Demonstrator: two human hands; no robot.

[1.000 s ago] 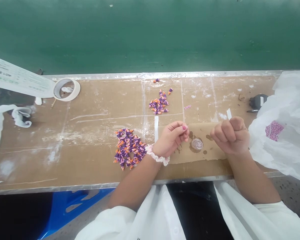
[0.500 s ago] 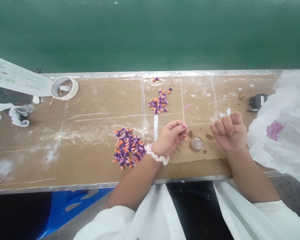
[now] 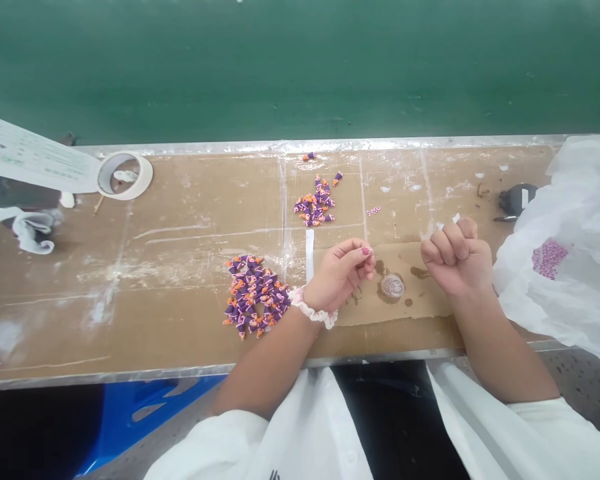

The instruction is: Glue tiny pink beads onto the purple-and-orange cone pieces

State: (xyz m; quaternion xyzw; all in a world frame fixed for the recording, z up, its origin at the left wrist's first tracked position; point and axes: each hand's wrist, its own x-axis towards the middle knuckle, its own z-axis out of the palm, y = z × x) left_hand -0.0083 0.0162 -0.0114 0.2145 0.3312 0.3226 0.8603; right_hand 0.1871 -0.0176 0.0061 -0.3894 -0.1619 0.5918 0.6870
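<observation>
My left hand (image 3: 341, 272), with a scrunchie (image 3: 313, 310) round its wrist, is closed in a pinch above the brown cardboard sheet. A pink spot shows at the thumb tip; whether it is nail colour or a small piece I cannot tell. To the right, my right hand (image 3: 457, 259) is curled into a fist, and its inside is hidden. Between them, a small clear round dish (image 3: 393, 286) sits on the damp-spotted sheet. Beside my left forearm lies a large pile of small purple and orange figures (image 3: 255, 293). A smaller group of the same figures (image 3: 316, 203) is farther back.
Tiny pink-and-white pieces (image 3: 373, 211) lie behind my hands. At right, a white plastic bag (image 3: 555, 213) holds pink bits (image 3: 549, 259), near a black object (image 3: 517, 200). A tape roll (image 3: 125, 175) stands at back left. A blue stool (image 3: 130, 413) is below the table edge.
The fingers of my right fist have shifted slightly, with the knuckles tilting. My left hand keeps its pinch. The whole view has moved a little.
</observation>
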